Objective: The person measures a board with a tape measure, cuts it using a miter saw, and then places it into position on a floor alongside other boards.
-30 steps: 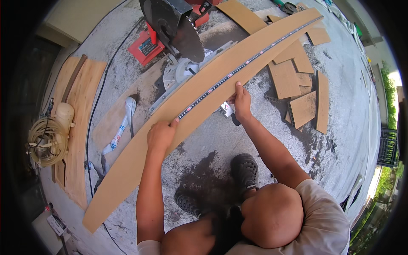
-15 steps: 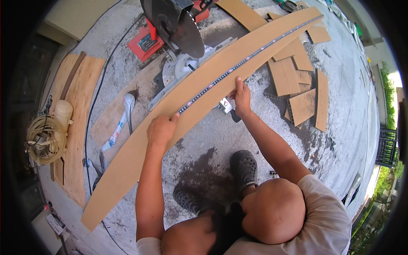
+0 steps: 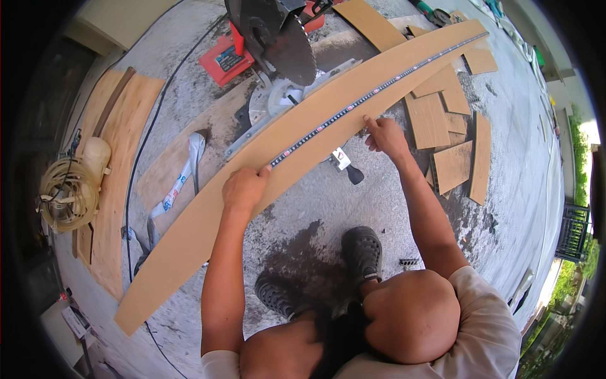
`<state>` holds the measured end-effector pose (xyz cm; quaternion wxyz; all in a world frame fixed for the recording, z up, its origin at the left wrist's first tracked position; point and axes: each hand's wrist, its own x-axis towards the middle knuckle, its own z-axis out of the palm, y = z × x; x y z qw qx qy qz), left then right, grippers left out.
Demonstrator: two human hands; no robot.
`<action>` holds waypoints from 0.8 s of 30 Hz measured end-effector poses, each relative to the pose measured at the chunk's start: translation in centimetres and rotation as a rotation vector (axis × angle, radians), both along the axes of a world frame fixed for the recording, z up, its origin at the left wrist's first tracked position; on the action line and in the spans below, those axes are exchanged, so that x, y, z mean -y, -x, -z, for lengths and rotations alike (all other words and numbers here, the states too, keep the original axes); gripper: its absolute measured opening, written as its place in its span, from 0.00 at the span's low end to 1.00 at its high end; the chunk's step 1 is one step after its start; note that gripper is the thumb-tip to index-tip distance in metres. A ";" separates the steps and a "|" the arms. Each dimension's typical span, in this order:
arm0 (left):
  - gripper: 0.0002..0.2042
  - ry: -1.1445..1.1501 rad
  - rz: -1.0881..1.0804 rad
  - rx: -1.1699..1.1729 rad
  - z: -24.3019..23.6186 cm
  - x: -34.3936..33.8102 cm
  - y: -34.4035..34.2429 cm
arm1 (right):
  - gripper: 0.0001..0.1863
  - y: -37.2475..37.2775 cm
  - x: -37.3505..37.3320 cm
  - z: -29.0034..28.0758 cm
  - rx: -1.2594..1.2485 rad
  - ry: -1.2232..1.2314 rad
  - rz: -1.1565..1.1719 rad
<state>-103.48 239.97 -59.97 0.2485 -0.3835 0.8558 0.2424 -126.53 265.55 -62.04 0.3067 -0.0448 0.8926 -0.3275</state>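
Observation:
A long tan board, with slightly curved edges and wood-like grain, runs from lower left to upper right across the view. Along its upper part lies a dark tape measure blade with pale markings. My left hand rests on the board, its fingers closed and its thumb at the near end of the blade; whatever is under the palm is hidden. My right hand is at the board's near edge, the thumb tip by the edge and the other fingers loosely curled apart over the floor, holding nothing.
Beneath the board stands a red and black mitre saw with an exposed toothed blade; its black handle juts out nearby. Several board offcuts lie right. A compressor-like device with coiled hose sits left, beside plywood. A black cable crosses the floor.
My right hand has come off the board's edge and shifted right, its fingers loosening. My left hand stays at the tape's end. The whole scene has shifted slightly in view.

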 end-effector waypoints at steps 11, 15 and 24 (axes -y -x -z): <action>0.28 0.016 0.059 -0.018 0.4 -0.9 0.7 | 0.26 14.2 22.1 -26.5 -1.317 0.152 -0.645; 0.28 0.011 0.043 0.008 0.0 0.1 0.0 | 0.20 11.8 24.9 -28.9 -0.811 -0.140 -1.042; 0.31 0.032 0.056 0.002 1.0 0.5 -0.4 | 0.29 3.6 11.1 -23.5 -0.815 0.315 -0.529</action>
